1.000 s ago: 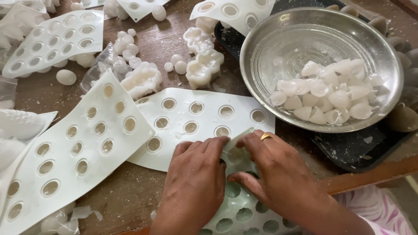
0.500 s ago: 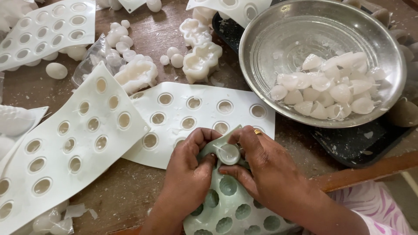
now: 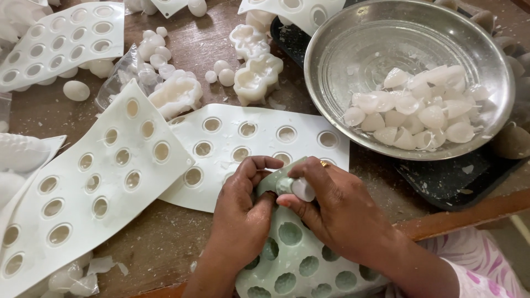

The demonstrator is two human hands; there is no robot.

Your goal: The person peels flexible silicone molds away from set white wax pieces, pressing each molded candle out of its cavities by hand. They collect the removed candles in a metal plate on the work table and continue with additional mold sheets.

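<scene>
My left hand [image 3: 243,215] grips the upper left part of a pale green flexible mould [image 3: 298,259] with round cavities, bending its top edge. My right hand [image 3: 337,212] has its fingers closed on a small white egg-shaped piece [image 3: 301,189] at the mould's top corner. There is a gold ring on one finger of the right hand. Both hands work at the near edge of a brown wooden table [image 3: 165,243].
A steel bowl [image 3: 331,60] at the right holds several white pieces [image 3: 419,113] and sits on a dark tray [image 3: 452,182]. White moulds [image 3: 99,176] with empty round cavities lie left and centre. Loose white pieces and wax clumps [image 3: 256,77] lie farther back.
The green mould has been lifted and bent upward. A white piece has come out of a corner cavity and now sits in my right hand's fingers.
</scene>
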